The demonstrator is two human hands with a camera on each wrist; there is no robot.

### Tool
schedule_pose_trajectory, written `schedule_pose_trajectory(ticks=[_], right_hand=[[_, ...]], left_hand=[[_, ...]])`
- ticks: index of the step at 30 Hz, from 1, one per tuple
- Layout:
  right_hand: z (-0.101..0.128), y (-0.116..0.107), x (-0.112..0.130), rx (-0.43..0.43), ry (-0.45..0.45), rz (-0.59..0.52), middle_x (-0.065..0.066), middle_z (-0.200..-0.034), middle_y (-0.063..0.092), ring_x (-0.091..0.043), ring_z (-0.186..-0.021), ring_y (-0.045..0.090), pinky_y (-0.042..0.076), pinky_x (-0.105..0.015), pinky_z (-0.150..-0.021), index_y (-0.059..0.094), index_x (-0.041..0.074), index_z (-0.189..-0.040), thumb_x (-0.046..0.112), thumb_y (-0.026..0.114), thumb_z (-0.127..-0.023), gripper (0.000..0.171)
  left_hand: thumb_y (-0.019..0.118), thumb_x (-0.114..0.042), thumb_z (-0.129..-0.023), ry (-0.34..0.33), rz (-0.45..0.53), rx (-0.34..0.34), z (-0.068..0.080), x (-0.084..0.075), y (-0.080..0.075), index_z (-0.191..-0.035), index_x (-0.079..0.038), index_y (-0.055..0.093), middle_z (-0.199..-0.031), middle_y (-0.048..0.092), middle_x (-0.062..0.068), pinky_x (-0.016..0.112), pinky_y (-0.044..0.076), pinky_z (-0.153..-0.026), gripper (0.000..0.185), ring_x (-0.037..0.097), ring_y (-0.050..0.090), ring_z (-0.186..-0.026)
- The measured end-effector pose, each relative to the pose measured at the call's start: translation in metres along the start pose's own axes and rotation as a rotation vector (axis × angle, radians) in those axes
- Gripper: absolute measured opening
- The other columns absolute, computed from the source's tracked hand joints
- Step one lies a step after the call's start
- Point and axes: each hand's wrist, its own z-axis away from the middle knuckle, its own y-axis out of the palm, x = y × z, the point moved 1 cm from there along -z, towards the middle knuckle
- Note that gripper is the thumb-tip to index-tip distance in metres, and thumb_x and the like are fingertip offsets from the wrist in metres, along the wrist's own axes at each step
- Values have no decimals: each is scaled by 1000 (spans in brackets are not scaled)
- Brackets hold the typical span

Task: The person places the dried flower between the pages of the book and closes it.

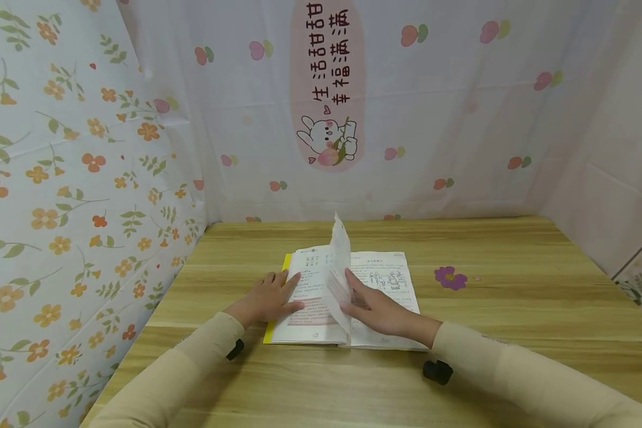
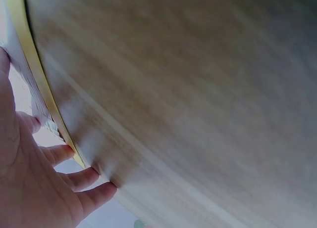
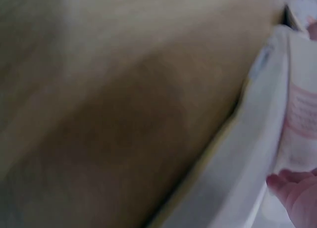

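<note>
An open book (image 1: 385,279) with a yellow cover edge (image 2: 44,89) lies on the wooden table (image 1: 513,309). My left hand (image 1: 270,297) rests flat on the left page, fingers straight, the outer ones reaching past the book's edge onto the table. My right hand (image 1: 377,309) lies on the right page by the spine, its fingers against a single page (image 1: 339,267) that stands upright in mid turn. The right wrist view is blurred; it shows white pages (image 3: 247,159) and a fingertip (image 3: 297,188).
A purple flower sticker (image 1: 450,277) is on the table right of the book. Floral cloth (image 1: 75,178) walls the left side, and a white cloth with a pink rabbit panel (image 1: 329,89) hangs behind. Pale cloth closes the right.
</note>
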Motion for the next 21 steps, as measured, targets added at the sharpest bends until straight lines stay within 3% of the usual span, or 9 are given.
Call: schedule_pose_trajectory(ticks=[4, 7, 14, 21], right_hand=[[0, 9, 3, 25, -53, 141, -11, -160, -2, -24, -145, 7, 21, -44, -112, 0, 14, -157, 53, 49, -97, 86], [0, 13, 5, 34, -66, 217, -13, -160, -7, -26, -145, 5, 22, -46, -112, 1, 16, -157, 55, 48, -97, 86], [-6, 15, 7, 54, -156, 383, -19, -160, -3, -37, -146, 2, 15, -52, -113, 11, 15, -158, 55, 48, -97, 81], [-11, 18, 7, 126, -264, 519, -18, -160, 3, -35, -146, 0, 12, -48, -114, 22, 16, -156, 57, 44, -98, 74]], left_hand=[[44, -53, -100, 2, -39, -2, 0, 0, 1, -155, -11, 24, -151, 30, 23, 56, 36, -101, 72, 44, 35, -131], [49, -43, -101, 1, -64, -7, 0, 0, 2, -154, -10, 26, -151, 30, 22, 55, 37, -100, 67, 44, 35, -132], [47, -45, -101, 2, -87, 6, 0, 0, 3, -152, -7, 30, -151, 29, 21, 55, 37, -100, 66, 43, 35, -131], [46, -47, -100, 4, -79, 29, 2, 0, 2, -152, -7, 31, -152, 27, 21, 56, 35, -101, 68, 43, 34, -131]])
